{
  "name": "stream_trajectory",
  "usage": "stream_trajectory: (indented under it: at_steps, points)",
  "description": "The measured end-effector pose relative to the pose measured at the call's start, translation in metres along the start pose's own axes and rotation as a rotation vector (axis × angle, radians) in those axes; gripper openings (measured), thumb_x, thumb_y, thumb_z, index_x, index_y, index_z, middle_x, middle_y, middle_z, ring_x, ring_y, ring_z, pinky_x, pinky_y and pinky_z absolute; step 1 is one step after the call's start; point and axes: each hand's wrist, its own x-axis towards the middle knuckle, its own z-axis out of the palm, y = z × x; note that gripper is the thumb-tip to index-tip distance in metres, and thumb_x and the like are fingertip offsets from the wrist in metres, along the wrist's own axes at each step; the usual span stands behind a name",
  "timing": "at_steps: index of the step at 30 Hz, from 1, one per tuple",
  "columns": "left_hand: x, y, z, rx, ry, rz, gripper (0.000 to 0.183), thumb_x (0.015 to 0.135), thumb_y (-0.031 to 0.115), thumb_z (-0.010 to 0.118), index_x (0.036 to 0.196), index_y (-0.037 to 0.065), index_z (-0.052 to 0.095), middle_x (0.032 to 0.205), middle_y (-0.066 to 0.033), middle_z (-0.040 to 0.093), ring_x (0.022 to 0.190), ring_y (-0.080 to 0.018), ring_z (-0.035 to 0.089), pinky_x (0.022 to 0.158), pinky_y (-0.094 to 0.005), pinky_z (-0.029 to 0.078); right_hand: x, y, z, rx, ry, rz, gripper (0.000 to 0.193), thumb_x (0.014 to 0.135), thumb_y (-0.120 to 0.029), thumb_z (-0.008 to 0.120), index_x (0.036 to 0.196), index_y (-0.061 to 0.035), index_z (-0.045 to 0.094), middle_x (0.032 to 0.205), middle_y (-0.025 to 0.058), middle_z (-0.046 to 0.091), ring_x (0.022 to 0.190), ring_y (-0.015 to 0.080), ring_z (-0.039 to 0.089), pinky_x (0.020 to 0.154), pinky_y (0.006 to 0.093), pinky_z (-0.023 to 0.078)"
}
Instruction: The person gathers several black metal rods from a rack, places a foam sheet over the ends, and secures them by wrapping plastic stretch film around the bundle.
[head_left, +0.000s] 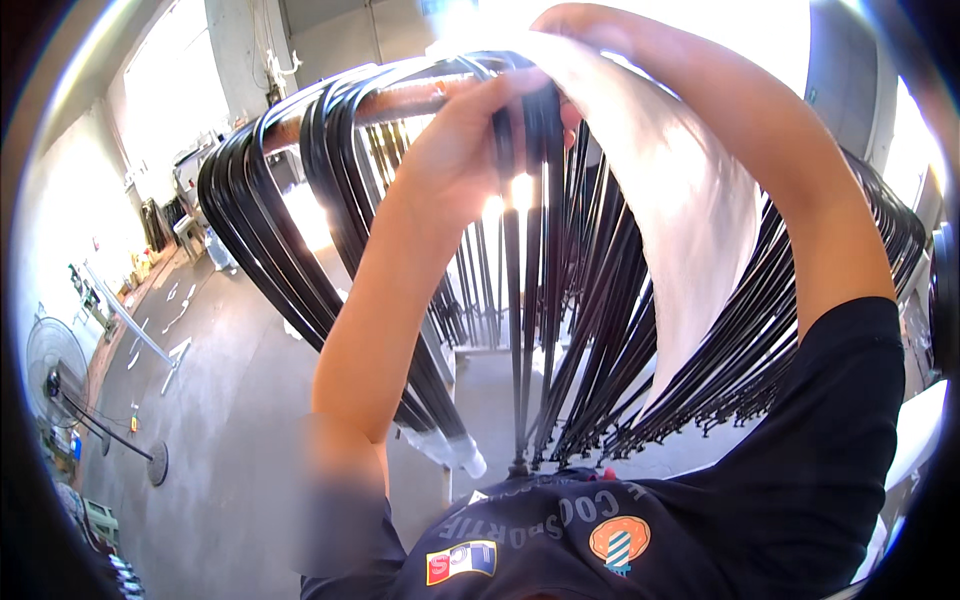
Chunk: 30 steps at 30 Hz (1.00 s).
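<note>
Many long black straps (600, 330) hang over a horizontal bar (400, 100) in front of me, with small dark fittings at their lower ends. My left hand (480, 135) is raised to the bar, its fingers wrapped round a bunch of black straps (541, 125) just below the top. A long white sheet (690, 200) drops from beside that bunch, curving down in front of the straps to its right. Higher up, my right hand (590, 25) is bent over the sheet's upper end and closed on it; its fingertips are partly lost in glare.
A standing fan (60, 370) is at the far left on the grey floor (230, 400). Behind it stands a white metal stand (130, 320). More straps (270, 220) crowd the bar's left end, with translucent wrapping (450, 450) at their lower ends.
</note>
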Motion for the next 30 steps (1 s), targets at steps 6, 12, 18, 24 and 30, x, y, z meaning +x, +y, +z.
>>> stream_trajectory:
  at_steps: [6, 12, 18, 24, 30]
  points:
    - [-0.019, -0.010, 0.002, 0.200, 0.116, 0.084, 0.019, 0.081, 0.016, 0.055, 0.095, 0.004, 0.057, 0.085, -0.0063, 0.062, 0.074, -0.0152, 0.061, 0.070, -0.0274, 0.050, 0.014, 0.002, 0.012, 0.005, -0.040, 0.062, 0.024, 0.077, -0.018, 0.057, 0.097, -0.0063, 0.062, 0.052, -0.0014, 0.050, 0.045, 0.0034, 0.043, 0.041, 0.0192, 0.033]
    - [-0.038, -0.015, 0.007, 0.373, 0.064, 0.106, 0.034, 0.076, 0.017, 0.064, 0.102, -0.001, 0.054, 0.093, -0.0121, 0.061, 0.081, -0.0211, 0.063, 0.075, -0.0279, 0.049, -0.040, -0.002, -0.028, 0.041, 0.130, 0.107, 0.024, 0.077, -0.018, 0.057, 0.097, -0.0062, 0.062, 0.052, -0.0015, 0.049, 0.045, 0.0034, 0.043, 0.041, 0.0192, 0.032]
    - [-0.053, -0.057, 0.003, 0.582, 0.244, 0.153, 0.023, 0.071, 0.011, 0.065, 0.090, -0.002, 0.060, 0.080, -0.0121, 0.065, 0.075, -0.0174, 0.064, 0.072, -0.0251, 0.048, -0.164, -0.014, -0.005, 0.275, 0.282, 0.345, 0.024, 0.077, -0.019, 0.058, 0.097, -0.0060, 0.062, 0.052, -0.0016, 0.049, 0.045, 0.0034, 0.042, 0.041, 0.0192, 0.032]
    - [-0.074, -0.064, -0.007, 0.602, 0.334, 0.061, 0.020, 0.068, 0.002, 0.063, 0.087, -0.003, 0.060, 0.077, -0.0135, 0.064, 0.071, -0.0192, 0.063, 0.070, -0.0287, 0.051, -0.222, -0.066, 0.124, 0.767, 0.390, 0.408, 0.029, 0.076, -0.008, 0.061, 0.103, -0.0012, 0.054, 0.052, 0.0059, 0.053, 0.047, 0.0093, 0.051, 0.046, 0.0225, 0.038]
    - [-0.082, -0.080, -0.010, 0.584, 0.410, 0.076, 0.015, 0.069, 0.002, 0.062, 0.083, -0.004, 0.061, 0.074, -0.0106, 0.064, 0.070, -0.0130, 0.062, 0.066, -0.0217, 0.047, -0.196, -0.074, 0.160, 0.825, 0.690, 0.324, 0.011, 0.079, -0.008, 0.057, 0.087, 0.0000, 0.056, 0.054, 0.0016, 0.052, 0.050, 0.0019, 0.042, 0.046, 0.0176, 0.031]
